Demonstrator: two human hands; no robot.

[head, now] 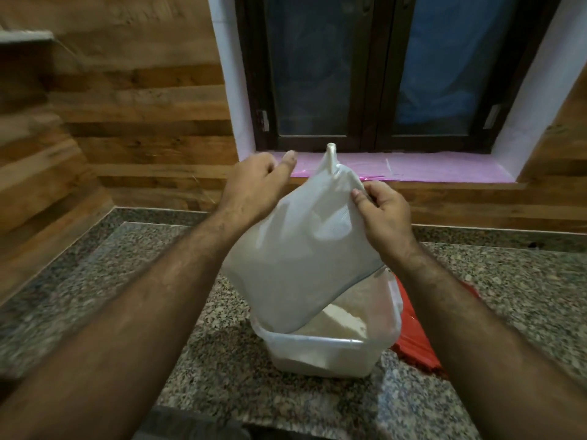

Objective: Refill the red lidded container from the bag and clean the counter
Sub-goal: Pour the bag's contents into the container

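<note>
Both hands held a white bag point(301, 246) up above the table point(222, 360), tilted so that its lower end dipped into the open tub point(320, 354) below. The left hand point(251, 188) was at the bag's upper left edge, back of the hand toward the camera, its fingers point(289, 160) reaching behind the plastic; how tightly they closed on the bag could not be told, as the bag hid their tips. The right hand point(382, 214) gripped the bag's upper right edge, thumb on the near face and the other fingers curled round the far side. A twisted corner of the bag stood up between the two hands. The bag looked full and taut, with pale contents showing through it. The tub was a translucent, squarish box that stood on the speckled granite table, near the front edge and between the forearms; pale powder lay in its bottom. Just to the right of the tub, touching or nearly touching it, a red lid point(413, 341) lay on the table, partly hidden by the right forearm. Behind the table rose a wall point(143, 122) of wood-look panels, and above it a dark-framed window point(371, 74) with a pink sill point(444, 168).
</note>
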